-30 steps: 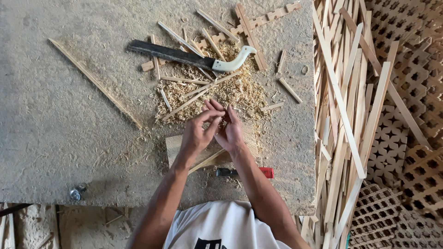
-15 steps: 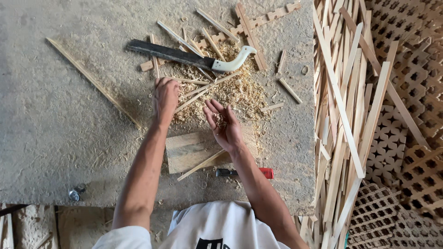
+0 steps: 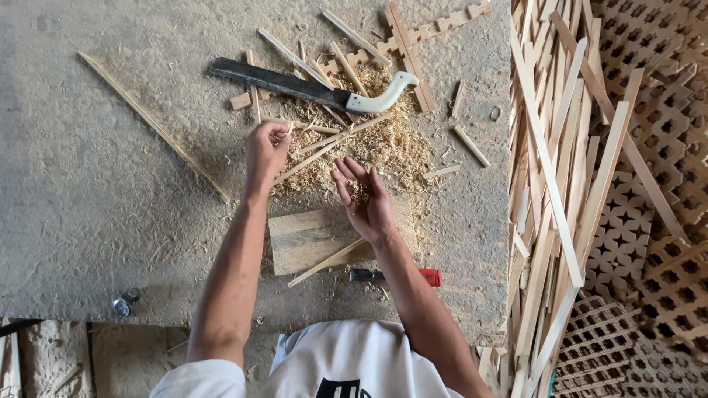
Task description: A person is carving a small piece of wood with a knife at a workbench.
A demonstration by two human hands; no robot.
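Thin wood sliver (image 3: 289, 129) pinched in left hand (image 3: 265, 151) fingertips, above the shavings pile (image 3: 376, 147). Right hand (image 3: 363, 200) palm up, fingers spread, small bits on palm, over wooden block (image 3: 310, 239). Machete (image 3: 310, 87) lies beyond; slats (image 3: 549, 184) stacked right.

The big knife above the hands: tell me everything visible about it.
The knife lies flat on the concrete floor, beyond both hands and untouched by them. Its long, dark, dull blade points left; its pale, curved handle hooks at the right end. It rests across thin wooden strips at the upper edge of the pile of wood shavings. The blade's edge condition cannot be told.
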